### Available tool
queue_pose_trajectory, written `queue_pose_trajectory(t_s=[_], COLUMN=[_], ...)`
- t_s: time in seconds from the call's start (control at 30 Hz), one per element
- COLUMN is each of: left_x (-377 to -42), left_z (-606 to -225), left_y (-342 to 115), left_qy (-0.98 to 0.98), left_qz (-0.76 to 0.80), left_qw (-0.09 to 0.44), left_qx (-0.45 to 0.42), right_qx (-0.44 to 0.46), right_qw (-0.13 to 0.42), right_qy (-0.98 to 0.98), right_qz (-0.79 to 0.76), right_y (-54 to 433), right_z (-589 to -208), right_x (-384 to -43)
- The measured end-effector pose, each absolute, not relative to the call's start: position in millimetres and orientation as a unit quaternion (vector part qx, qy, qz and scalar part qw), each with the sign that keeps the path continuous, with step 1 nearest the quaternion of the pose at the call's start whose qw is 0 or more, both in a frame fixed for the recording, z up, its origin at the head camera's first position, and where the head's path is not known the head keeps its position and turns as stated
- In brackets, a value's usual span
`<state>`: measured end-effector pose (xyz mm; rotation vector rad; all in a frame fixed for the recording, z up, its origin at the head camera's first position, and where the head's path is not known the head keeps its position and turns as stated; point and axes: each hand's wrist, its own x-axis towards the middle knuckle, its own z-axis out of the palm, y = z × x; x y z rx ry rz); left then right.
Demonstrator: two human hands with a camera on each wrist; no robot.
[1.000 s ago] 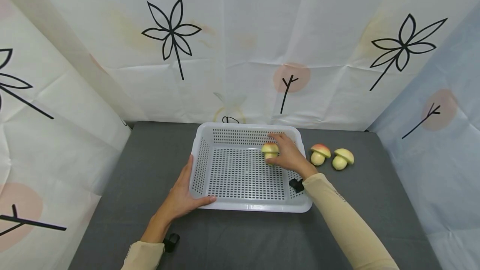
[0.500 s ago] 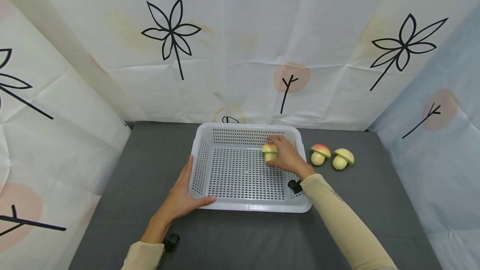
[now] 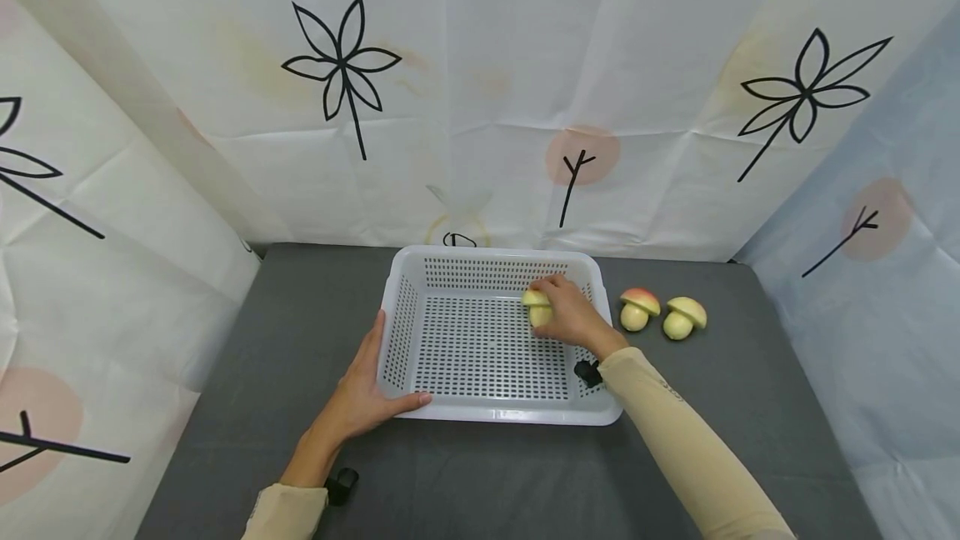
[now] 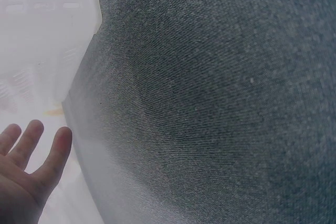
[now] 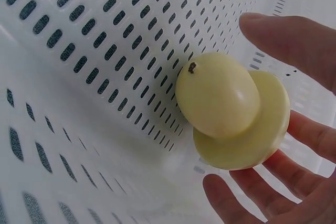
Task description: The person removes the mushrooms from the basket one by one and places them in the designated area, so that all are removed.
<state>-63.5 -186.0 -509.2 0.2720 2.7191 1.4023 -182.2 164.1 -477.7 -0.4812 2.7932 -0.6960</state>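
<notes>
A white perforated plastic basket lies on the dark grey cloth. My left hand rests along its left side with fingers straight, the thumb at the front rim; the left wrist view shows these fingers spread. Inside the basket, towards the back right, a pale yellow toy mushroom touches the perforated surface. Around it is my right hand, fingers bent loosely behind the cap. In the right wrist view, a gap separates the thumb from the mushroom, and whether the other fingertips press on it is unclear.
To the right of the basket, two more toy mushrooms stand on the cloth: one with a red-tinged cap, one with a yellow-green cap. White patterned fabric hangs behind the table and along both sides.
My right hand's fingers have drawn in closer around the mushroom in the basket, which now leans slightly. The left hand and basket hold their place.
</notes>
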Motion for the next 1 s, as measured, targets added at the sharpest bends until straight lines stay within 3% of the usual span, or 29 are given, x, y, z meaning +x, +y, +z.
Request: queue_pose_trajectory(t_s=[1.0], left_x=[-64.5], left_z=[-511.4], left_y=[-186.2], left_qy=[0.884], left_qz=[0.457], left_qw=[0.036], left_qx=[0.089], right_qx=[-0.182], right_qw=[0.102], right_qy=[0.950], right_qz=[-0.232], right_y=[164.3], right_z=[-478.7], right_x=[-182.4])
